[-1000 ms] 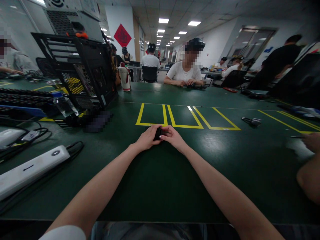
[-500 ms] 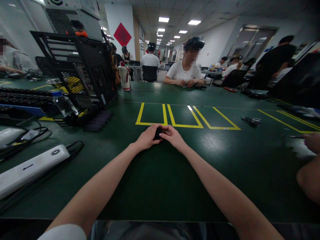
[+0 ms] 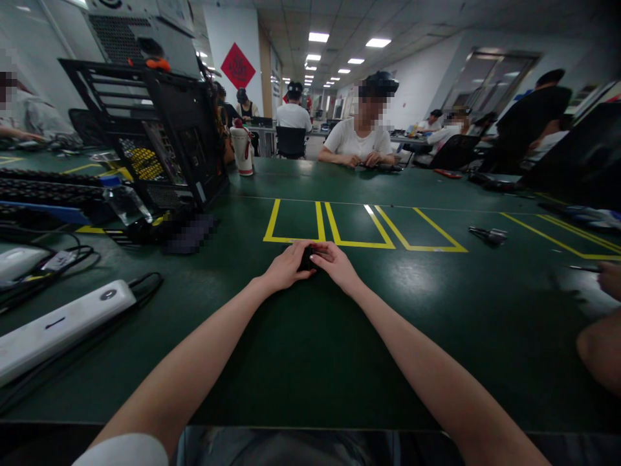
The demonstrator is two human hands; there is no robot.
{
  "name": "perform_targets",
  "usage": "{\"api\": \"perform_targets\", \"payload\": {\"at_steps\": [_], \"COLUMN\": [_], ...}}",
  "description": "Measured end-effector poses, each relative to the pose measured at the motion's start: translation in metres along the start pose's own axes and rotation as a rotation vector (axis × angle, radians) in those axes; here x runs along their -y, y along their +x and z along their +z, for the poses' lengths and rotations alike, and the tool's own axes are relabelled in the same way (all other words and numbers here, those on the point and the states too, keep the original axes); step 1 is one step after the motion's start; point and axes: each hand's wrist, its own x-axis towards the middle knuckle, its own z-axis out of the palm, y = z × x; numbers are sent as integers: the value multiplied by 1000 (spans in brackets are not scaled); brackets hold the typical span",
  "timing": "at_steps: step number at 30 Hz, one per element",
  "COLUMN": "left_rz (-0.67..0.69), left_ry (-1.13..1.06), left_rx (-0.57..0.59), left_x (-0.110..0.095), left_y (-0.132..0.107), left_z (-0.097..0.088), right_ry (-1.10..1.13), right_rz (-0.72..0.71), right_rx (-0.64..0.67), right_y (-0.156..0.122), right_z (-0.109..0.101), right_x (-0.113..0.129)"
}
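The hands [image 3: 286,266] partly hide a black object [image 3: 306,260] (details unreadable).

left hand [image 3: 286,265] + right hand [image 3: 337,264] | hold dark object [image 3: 306,260] | shape unclear

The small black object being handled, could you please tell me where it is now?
In the head view, the small black object is near the centre, between the left hand and the right hand, close to the yellow tape.

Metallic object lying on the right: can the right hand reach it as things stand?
Probably yes: only flat yellow tape lies between the right hand and metallic object, though that hand apparently holds a black object.
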Motion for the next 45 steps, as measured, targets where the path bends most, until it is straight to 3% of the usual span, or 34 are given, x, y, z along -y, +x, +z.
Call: {"api": "perform_targets", "payload": {"at_steps": [9,15,23,30,36,45], "left_rz": [-1,0,-1,-7,-4,-10], "left_ry": [-2,4,2,-9,-21,-10], "left_rx": [-8,-16,-4,-9,-7,-9], "left_x": [3,4,3,4,4,3], "left_y": [-1,0,0,0,0,1], "left_z": [3,5,2,4,3,3], "right_ry": [44,28,53,52,-9,11], "right_rz": [8,-23,16,-28,18,-38], "right_rx": [96,29,90,28,62,32], "right_y": [-6,-4,-5,-4,-3,-4], "right_z": [-2,2,-2,1,-1,2], "right_x": [-1,-2,-3,-1,-2,-3]}}
